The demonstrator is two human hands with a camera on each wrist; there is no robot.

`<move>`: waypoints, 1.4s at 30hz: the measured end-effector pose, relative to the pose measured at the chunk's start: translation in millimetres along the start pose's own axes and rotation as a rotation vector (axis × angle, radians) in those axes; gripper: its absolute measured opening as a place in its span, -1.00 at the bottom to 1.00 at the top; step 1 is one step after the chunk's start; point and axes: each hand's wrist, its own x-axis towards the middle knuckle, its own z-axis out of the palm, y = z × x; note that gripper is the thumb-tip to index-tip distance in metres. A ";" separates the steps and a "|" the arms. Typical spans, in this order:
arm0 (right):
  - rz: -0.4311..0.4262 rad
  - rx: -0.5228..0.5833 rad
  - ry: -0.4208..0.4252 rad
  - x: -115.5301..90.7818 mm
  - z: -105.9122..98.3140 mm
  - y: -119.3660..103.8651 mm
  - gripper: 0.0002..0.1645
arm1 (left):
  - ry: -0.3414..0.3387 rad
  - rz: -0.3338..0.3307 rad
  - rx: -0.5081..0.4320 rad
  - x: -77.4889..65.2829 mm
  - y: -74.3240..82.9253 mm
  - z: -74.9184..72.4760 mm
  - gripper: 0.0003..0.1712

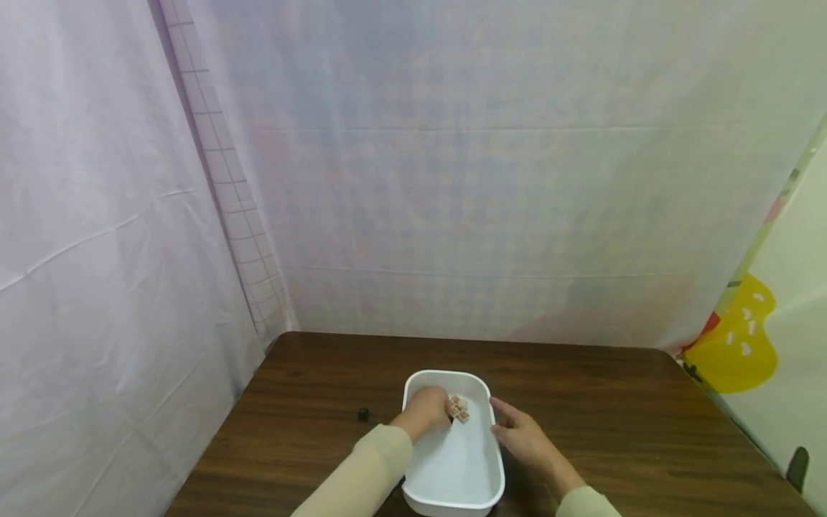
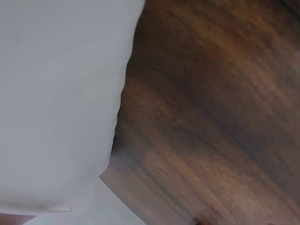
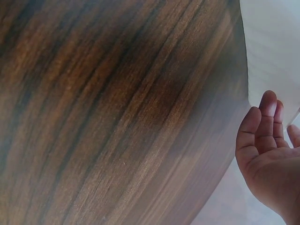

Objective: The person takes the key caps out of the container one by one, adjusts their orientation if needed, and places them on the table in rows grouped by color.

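Observation:
A white oblong tub [image 1: 455, 470] with rounded corners stands on the table. My left hand [image 1: 426, 411] reaches over its left rim to the inside, fingers bent down and mostly hidden behind the back of the hand. Right beside those fingers lies a small cluster of beige and brown patterned pieces [image 1: 459, 408]; a dark spot shows at the fingertips. I cannot tell whether the left hand holds anything. At the tub's right wall, my right hand [image 1: 525, 436] has its fingers extended, fingertips at the rim. The right wrist view shows this hand [image 3: 269, 154] with fingers loosely spread against the white wall.
A small black cube [image 1: 363, 414] lies on the brown wood-grain table [image 1: 601, 402], left of the tub. Pale curtains [image 1: 478, 201] hang behind the table's far edge and on the left. A yellow printed shape [image 1: 736, 352] shows on the cloth at the right.

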 end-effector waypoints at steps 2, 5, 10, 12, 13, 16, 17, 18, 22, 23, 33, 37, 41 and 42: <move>-0.003 0.000 0.000 -0.1 0.1 0.2 -0.35 | 0.002 0.015 0.025 -0.1 -0.5 0.7 -0.75; -0.005 -0.005 0.000 -0.2 0.4 0.1 -0.35 | 0.006 0.022 0.039 -1.0 -0.7 0.9 -0.77; -0.005 -0.019 0.006 -0.6 0.7 -0.9 -0.35 | 0.009 0.015 -0.004 -2.1 -0.3 -0.4 -0.70; -0.010 -0.013 0.009 -0.8 0.8 -1.0 -0.35 | 0.004 0.016 -0.038 -1.6 -0.4 -1.7 -0.67; -0.014 -0.008 0.008 -0.8 0.8 -0.9 -0.35 | 0.004 0.020 -0.055 -1.2 -0.6 -2.2 -0.68; -0.016 -0.005 0.007 -0.1 0.7 -0.4 -0.35 | 0.003 0.028 -0.120 -0.1 -1.1 -5.2 -0.72; -0.014 -0.006 0.007 0.0 0.5 -0.5 -0.35 | 0.000 0.024 -0.148 0.1 -1.3 -6.8 -0.74; -0.012 -0.011 0.007 0.3 0.4 -0.5 -0.35 | -0.002 0.019 -0.180 0.1 -1.4 -8.0 -0.77; -0.002 -0.029 0.003 1.0 -0.4 -1.4 -0.35 | -0.014 -0.010 -0.308 -0.4 -0.9 -12.8 -0.79; 0.000 -0.030 0.002 1.0 -0.6 -1.6 -0.35 | -0.013 -0.013 -0.337 -0.5 -0.8 -13.5 -0.79; 0.005 -0.032 0.002 1.3 -1.1 -2.2 -0.34 | 0.048 0.034 -0.486 -1.4 -6.4 -18.6 -0.82; 0.003 -0.045 0.003 1.1 -1.4 -2.8 -0.35 | 0.070 0.037 -0.525 -2.4 -9.0 -21.7 -0.84; -0.002 -0.036 0.003 0.6 -0.9 -3.1 -0.35 | 0.069 0.024 -0.526 -4.5 -10.8 -27.6 -0.84; 0.001 -0.023 0.003 0.4 -0.7 -3.1 -0.34 | 0.065 0.023 -0.514 -4.8 -11.6 -29.0 -0.79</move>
